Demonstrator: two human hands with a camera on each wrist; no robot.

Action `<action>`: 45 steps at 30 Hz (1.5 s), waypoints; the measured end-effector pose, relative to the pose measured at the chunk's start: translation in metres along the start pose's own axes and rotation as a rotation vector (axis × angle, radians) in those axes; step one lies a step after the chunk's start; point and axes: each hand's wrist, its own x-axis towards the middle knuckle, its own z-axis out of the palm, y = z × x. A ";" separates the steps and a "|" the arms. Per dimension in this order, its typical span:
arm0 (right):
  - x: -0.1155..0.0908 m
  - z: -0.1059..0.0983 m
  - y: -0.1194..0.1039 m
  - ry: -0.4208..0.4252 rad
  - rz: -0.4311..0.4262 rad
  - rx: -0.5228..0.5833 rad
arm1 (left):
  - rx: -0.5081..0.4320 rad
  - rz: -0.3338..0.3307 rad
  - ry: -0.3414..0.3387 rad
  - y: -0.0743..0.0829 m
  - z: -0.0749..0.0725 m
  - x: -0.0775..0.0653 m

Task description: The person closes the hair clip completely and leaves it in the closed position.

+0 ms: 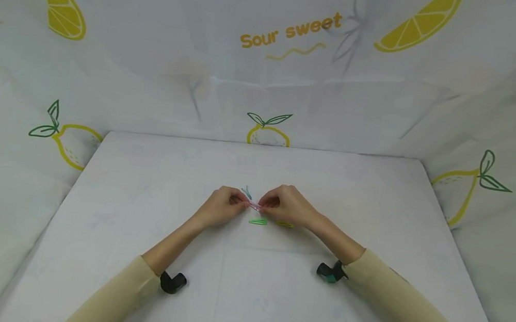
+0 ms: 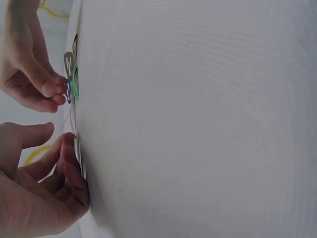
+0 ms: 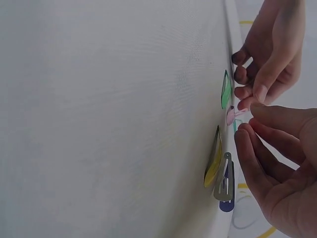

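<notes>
Left hand (image 1: 222, 208) and right hand (image 1: 288, 206) pinch opposite ends of the pink clip (image 1: 255, 207), midway between the table's (image 1: 250, 290) side edges. Green clip (image 1: 258, 222) and yellow clip (image 1: 285, 225) lie farther from the far edge.

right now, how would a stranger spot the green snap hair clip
On the white table, find the pink snap hair clip between the left hand and right hand. Just below it in the head view lies the green snap hair clip. Its bright green sets it apart from the pink one and the yellow clip to its right.
</notes>
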 end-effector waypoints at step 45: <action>0.020 0.005 0.002 -0.066 0.002 -0.035 | 0.055 -0.067 0.023 -0.002 -0.003 0.013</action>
